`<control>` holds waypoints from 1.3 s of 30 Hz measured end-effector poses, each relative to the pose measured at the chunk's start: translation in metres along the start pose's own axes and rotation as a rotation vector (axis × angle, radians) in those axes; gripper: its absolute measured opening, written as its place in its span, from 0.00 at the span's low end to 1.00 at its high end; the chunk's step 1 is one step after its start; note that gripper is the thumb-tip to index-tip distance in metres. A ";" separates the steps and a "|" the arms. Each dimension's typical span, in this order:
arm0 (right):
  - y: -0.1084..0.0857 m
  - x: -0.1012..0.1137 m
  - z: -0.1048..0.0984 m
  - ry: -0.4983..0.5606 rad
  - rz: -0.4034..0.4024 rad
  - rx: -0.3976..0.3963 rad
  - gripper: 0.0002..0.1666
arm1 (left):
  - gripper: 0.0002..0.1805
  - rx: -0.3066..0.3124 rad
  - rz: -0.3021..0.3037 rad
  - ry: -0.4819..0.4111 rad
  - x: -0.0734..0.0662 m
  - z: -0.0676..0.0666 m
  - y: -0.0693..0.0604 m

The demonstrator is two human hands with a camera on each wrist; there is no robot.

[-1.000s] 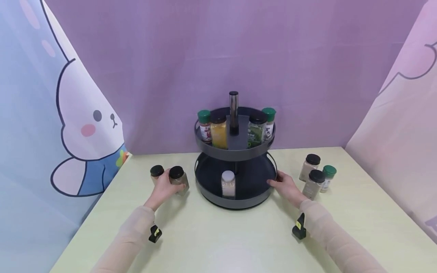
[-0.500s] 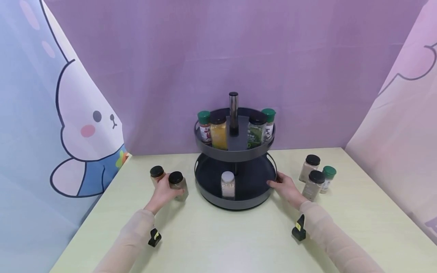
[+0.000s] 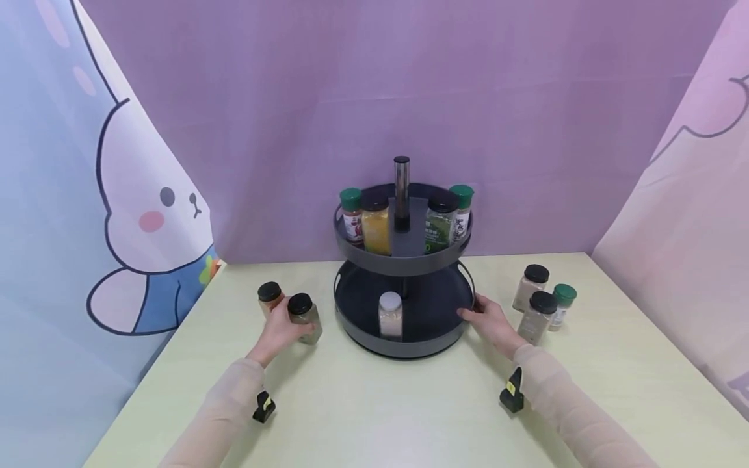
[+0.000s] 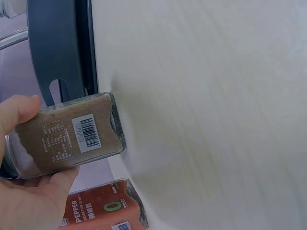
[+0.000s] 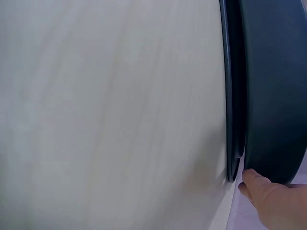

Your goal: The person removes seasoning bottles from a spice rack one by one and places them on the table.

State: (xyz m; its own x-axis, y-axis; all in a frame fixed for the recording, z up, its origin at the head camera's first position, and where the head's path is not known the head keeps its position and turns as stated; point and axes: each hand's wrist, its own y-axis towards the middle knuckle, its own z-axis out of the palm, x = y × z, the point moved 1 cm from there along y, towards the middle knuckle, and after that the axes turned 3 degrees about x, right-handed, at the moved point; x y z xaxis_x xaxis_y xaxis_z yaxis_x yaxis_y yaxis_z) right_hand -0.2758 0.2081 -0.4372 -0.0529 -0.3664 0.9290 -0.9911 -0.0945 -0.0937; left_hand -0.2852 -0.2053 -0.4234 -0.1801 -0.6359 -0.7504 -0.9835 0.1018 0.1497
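On the left of the table, the left hand (image 3: 277, 331) grips a black-capped jar of brown powder (image 3: 307, 322), thumb on one side and fingers on the other. The left wrist view shows the jar's barcode side (image 4: 72, 136), with a red pepper jar (image 4: 108, 208) beside it. The right hand (image 3: 493, 326) holds the right rim of the lower tray (image 3: 404, 350) of a dark two-tier rack; in the right wrist view its fingertips (image 5: 249, 176) touch the tray wall (image 5: 276, 91). A white-capped jar (image 3: 391, 317) stands at the lower tray's front.
Several jars with green or black caps, among them a yellow one (image 3: 376, 233), stand on the upper tray (image 3: 404, 265). Right of the rack are two black-capped jars (image 3: 535, 320) and a green-capped one (image 3: 563, 305). A purple cloth (image 3: 281, 130) hangs behind the table.
The left hand and its gripped jar have moved slightly toward the table's front and lower. The right hand stays at the tray rim, and the rack looks unmoved.
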 end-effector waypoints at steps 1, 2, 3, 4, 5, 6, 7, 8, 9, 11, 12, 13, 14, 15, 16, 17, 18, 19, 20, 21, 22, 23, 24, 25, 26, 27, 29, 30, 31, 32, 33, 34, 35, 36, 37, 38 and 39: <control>0.000 0.000 0.000 0.000 0.000 0.002 0.38 | 0.33 0.003 -0.005 0.003 0.000 0.000 0.000; 0.000 0.000 0.000 -0.001 0.000 0.004 0.38 | 0.34 0.005 -0.012 0.004 0.000 0.000 0.000; 0.000 0.000 0.001 0.001 0.002 0.004 0.38 | 0.34 0.008 -0.018 0.004 0.000 0.000 -0.001; 0.000 0.000 0.001 0.002 0.002 0.004 0.38 | 0.34 0.010 -0.023 0.004 0.000 0.000 -0.001; 0.000 0.000 0.001 0.003 0.002 0.005 0.38 | 0.35 0.014 -0.024 0.007 0.000 0.000 -0.001; 0.000 0.000 0.001 0.003 0.002 0.004 0.38 | 0.35 0.017 -0.028 0.005 0.000 0.000 -0.002; 0.000 0.000 0.001 0.006 0.002 0.005 0.38 | 0.35 0.021 -0.031 0.002 0.000 0.000 -0.002; 0.000 -0.001 0.001 0.009 0.001 0.004 0.38 | 0.36 0.022 -0.035 -0.002 0.000 0.000 -0.002; 0.000 -0.001 0.001 0.010 0.000 0.004 0.38 | 0.36 0.025 -0.037 -0.006 0.000 0.000 -0.002; 0.000 -0.001 0.001 0.012 -0.002 0.003 0.38 | 0.36 0.029 -0.043 -0.012 0.000 0.000 -0.002; 0.000 -0.001 0.001 0.014 -0.003 0.002 0.38 | 0.37 0.030 -0.045 -0.017 0.000 0.000 -0.002; 0.000 -0.001 0.001 0.015 -0.002 0.001 0.38 | 0.37 0.031 -0.048 -0.018 -0.001 0.000 -0.002; -0.001 -0.001 0.001 0.014 -0.002 0.000 0.38 | 0.37 0.030 -0.048 -0.019 -0.001 0.000 -0.002; -0.001 -0.001 0.001 0.012 -0.001 -0.001 0.38 | 0.37 0.030 -0.051 -0.020 -0.001 0.000 -0.003; -0.001 -0.001 0.001 0.012 0.001 -0.001 0.39 | 0.37 0.028 -0.052 -0.020 -0.002 0.000 -0.003; -0.001 -0.001 0.001 0.013 0.000 -0.002 0.39 | 0.37 0.028 -0.053 -0.020 -0.002 0.000 -0.003; -0.001 -0.001 0.001 0.014 -0.001 -0.004 0.39 | 0.37 0.030 -0.054 -0.018 -0.002 0.000 -0.003; -0.001 -0.001 0.001 0.013 -0.003 -0.004 0.39 | 0.37 0.030 -0.059 -0.023 -0.003 0.000 -0.003; -0.001 0.000 0.001 0.014 -0.005 -0.005 0.39 | 0.37 0.031 -0.059 -0.025 -0.003 0.000 -0.004; -0.001 0.000 0.001 0.014 -0.007 -0.004 0.39 | 0.37 0.032 -0.062 -0.028 -0.003 0.000 -0.004; -0.001 0.000 0.001 0.015 -0.009 -0.004 0.39 | 0.37 0.034 -0.063 -0.030 -0.003 0.000 -0.004; -0.001 0.000 0.001 0.016 -0.011 -0.003 0.39 | 0.37 0.037 -0.065 -0.031 -0.003 0.000 -0.004; -0.001 0.000 0.001 0.016 -0.011 -0.003 0.39 | 0.37 0.039 -0.067 -0.033 -0.003 0.000 -0.004; -0.001 0.000 0.000 0.016 -0.011 -0.003 0.39 | 0.38 0.038 -0.069 -0.035 -0.003 0.000 -0.004; -0.001 0.000 0.000 0.016 -0.010 -0.001 0.39 | 0.38 0.040 -0.075 -0.036 -0.003 0.000 -0.004; -0.001 0.001 0.000 0.017 -0.009 0.000 0.39 | 0.39 0.043 -0.081 -0.036 -0.003 0.000 -0.004; -0.002 0.000 0.001 0.019 -0.007 0.001 0.39 | 0.40 0.046 -0.090 -0.043 -0.002 0.000 -0.005; -0.002 0.000 0.001 0.020 -0.007 0.002 0.39 | 0.41 0.045 -0.092 -0.053 -0.002 0.000 -0.005; -0.003 0.000 0.001 0.020 -0.006 0.002 0.39 | 0.42 0.039 -0.090 -0.058 -0.002 0.000 -0.006; -0.003 0.000 0.001 0.019 -0.004 0.003 0.39 | 0.42 0.032 -0.088 -0.060 -0.003 0.000 -0.006; -0.003 0.000 0.001 0.019 -0.004 0.002 0.39 | 0.42 0.022 -0.076 -0.067 -0.004 -0.001 -0.007; -0.003 0.000 0.001 0.020 -0.002 0.001 0.39 | 0.42 0.010 -0.061 -0.074 -0.006 -0.002 -0.007; -0.003 0.000 0.001 0.017 -0.002 0.004 0.39 | 0.42 0.001 -0.040 -0.082 -0.007 -0.003 -0.007; -0.002 -0.001 0.001 0.016 -0.004 0.007 0.39 | 0.42 -0.013 -0.019 -0.087 -0.010 -0.005 -0.007; -0.002 -0.001 0.001 0.016 -0.005 0.009 0.39 | 0.41 -0.027 0.001 -0.078 -0.013 -0.006 -0.008; -0.002 -0.001 0.000 0.014 -0.004 0.011 0.39 | 0.41 -0.039 0.023 -0.066 -0.017 -0.008 -0.008; -0.002 0.000 -0.001 0.010 -0.004 0.012 0.39 | 0.40 -0.051 0.051 -0.049 -0.021 -0.009 -0.008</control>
State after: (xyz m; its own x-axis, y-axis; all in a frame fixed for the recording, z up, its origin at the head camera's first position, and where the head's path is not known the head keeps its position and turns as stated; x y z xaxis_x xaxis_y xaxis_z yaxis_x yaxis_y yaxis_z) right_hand -0.2736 0.2095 -0.4369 -0.0507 -0.3570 0.9327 -0.9898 -0.1065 -0.0945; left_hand -0.2734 -0.1998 -0.4031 -0.2314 -0.5923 -0.7718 -0.9711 0.0931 0.2197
